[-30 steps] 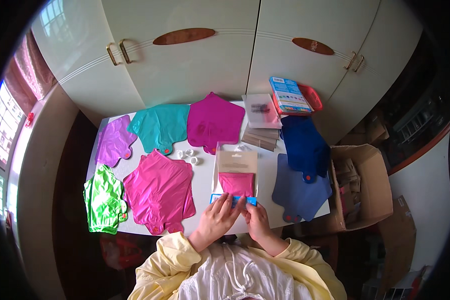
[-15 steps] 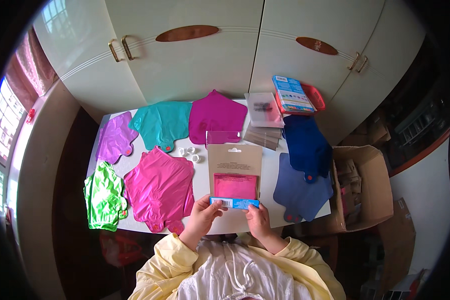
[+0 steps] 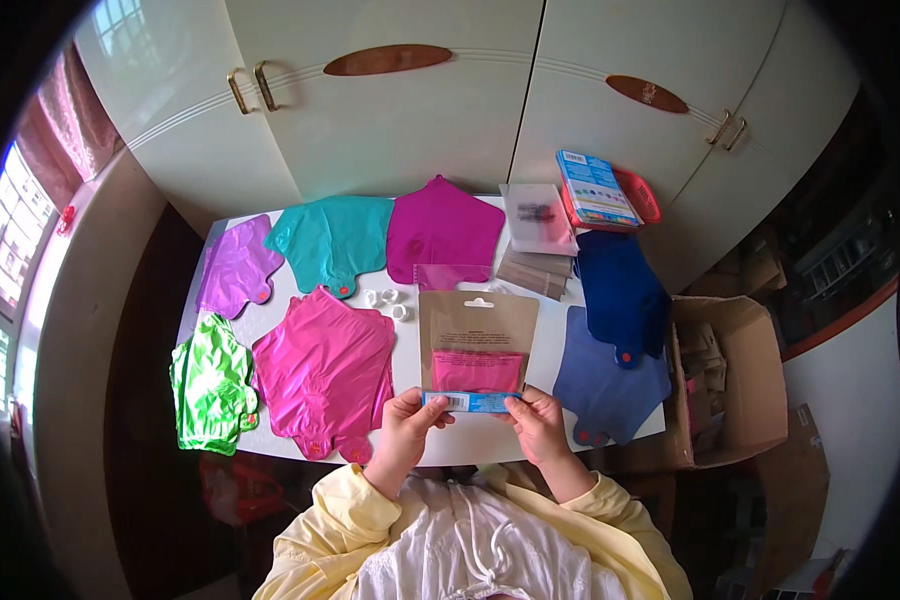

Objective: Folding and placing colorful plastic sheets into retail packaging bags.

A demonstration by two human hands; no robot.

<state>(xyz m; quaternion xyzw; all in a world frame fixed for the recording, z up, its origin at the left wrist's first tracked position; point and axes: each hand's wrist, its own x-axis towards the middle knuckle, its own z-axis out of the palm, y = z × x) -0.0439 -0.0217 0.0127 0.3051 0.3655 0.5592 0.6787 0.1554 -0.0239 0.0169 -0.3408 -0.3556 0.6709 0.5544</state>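
My left hand (image 3: 407, 425) and my right hand (image 3: 537, 422) both grip the lower blue-striped edge of a flat packet (image 3: 477, 344) with a brown card back and a pink balloon inside a clear sleeve. The packet is held up over the near edge of the white table (image 3: 410, 345). A big pink foil balloon (image 3: 328, 368) lies flat just left of my left hand. A periwinkle-blue foil balloon (image 3: 610, 375) lies right of my right hand.
Flat foil balloons cover the table: green (image 3: 208, 380), purple (image 3: 235, 265), teal (image 3: 332, 240), magenta (image 3: 442, 228), dark blue (image 3: 618, 282). Small white clips (image 3: 385, 298), a stack of packets (image 3: 540, 235), a blue box on a red tray (image 3: 598, 188). An open cardboard box (image 3: 720, 375) stands right; white cupboards behind.
The packet has been lifted off the table and slid toward me, and now shows its brown back held up by its bottom edge. Both hands came nearer my body.
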